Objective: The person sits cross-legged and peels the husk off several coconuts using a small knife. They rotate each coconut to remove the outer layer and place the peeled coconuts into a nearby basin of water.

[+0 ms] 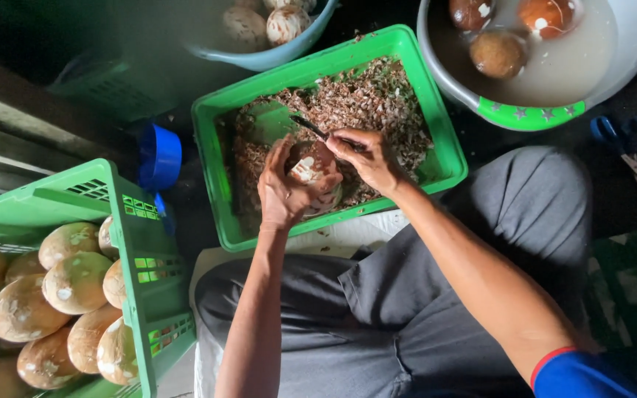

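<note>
My left hand (pixel 283 190) cups a round brown coconut (pixel 314 168) with white patches, held over a green plastic tray (pixel 442 140). A small dark knife (pixel 308 126) is gripped in my right hand (pixel 366 157), and its blade lies against the top of the coconut. The tray under both hands is filled with brown shavings (pixel 377 99).
A green crate (pixel 141 243) at the lower left holds several pale brown coconuts (pixel 75 284). A white basin (pixel 624 55) of cloudy water with three coconuts sits at top right. A blue bowl (pixel 282 51) with coconuts is at top centre. Blue-handled scissors (pixel 624 151) lie at right. A blue cup (pixel 160 156) stands beside the tray.
</note>
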